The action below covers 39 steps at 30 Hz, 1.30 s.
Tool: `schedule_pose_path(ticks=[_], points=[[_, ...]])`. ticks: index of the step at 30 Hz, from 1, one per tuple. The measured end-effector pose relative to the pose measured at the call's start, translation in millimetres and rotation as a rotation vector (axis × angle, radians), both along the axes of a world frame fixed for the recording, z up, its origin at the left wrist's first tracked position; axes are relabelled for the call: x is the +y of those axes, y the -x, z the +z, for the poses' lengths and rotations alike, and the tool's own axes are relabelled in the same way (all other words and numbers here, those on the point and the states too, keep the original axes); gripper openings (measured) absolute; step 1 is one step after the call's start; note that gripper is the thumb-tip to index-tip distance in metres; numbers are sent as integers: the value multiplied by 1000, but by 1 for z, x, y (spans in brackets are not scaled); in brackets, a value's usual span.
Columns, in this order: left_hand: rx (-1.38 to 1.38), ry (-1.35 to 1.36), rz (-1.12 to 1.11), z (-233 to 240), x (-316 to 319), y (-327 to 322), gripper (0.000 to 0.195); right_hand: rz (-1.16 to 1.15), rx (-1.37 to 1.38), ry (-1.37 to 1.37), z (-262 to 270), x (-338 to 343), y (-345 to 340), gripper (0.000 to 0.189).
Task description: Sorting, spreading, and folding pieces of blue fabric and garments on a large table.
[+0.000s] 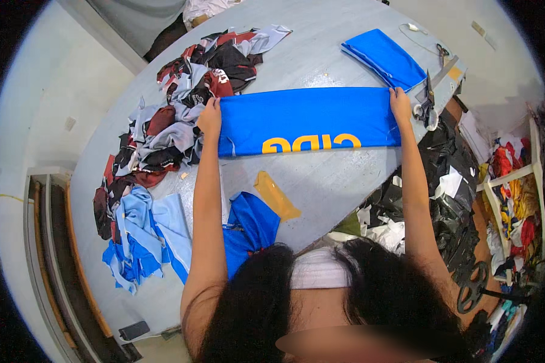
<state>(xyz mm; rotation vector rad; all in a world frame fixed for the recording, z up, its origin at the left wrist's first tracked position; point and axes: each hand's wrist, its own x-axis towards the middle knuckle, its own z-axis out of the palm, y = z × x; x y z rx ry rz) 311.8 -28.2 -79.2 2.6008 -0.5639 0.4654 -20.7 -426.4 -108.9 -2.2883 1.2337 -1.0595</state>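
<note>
A folded length of blue fabric (304, 115) with yellow lettering along its near edge is stretched across the grey table (331, 181). My left hand (210, 119) grips its left end near the far corner. At the far right corner, my right hand (399, 106) pinches the same cloth. Just beyond my right hand lies a folded blue cloth (383, 59). Another blue cloth (254, 222) lies nearer to me, partly hidden by my left arm and hair. Beside it is a strip of tan tape (277, 196) on the tabletop.
Piled maroon, black and grey garments (163, 136) cover the table's left side, with light blue fabric pieces (141, 231) nearer me. Large black-handled scissors (429, 97) lie at the right edge, small scissors (443, 51) beyond. Black plastic bags (449, 190) stand below right. A phone (134, 331) lies near left.
</note>
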Motion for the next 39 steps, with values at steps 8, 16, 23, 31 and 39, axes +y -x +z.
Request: schedule_pose_path(ticks=[8,16,23,31,39], points=[[123,-123,-181,9,65,101,29,102,29,298,25,87,26,25],[1475,1325,-224,-5,72,156,41,774,100,192,48,204,-19,32],[1611,1601,-121,-8,22,159,43,895,454,319,7,237,-41,49],[1297,1882,-132,-18,-21,132,35,914,481,304,11,234,-35,50],[688,1128,-97,30,-122,183,40,995,62,-495,13,197,-41,60]])
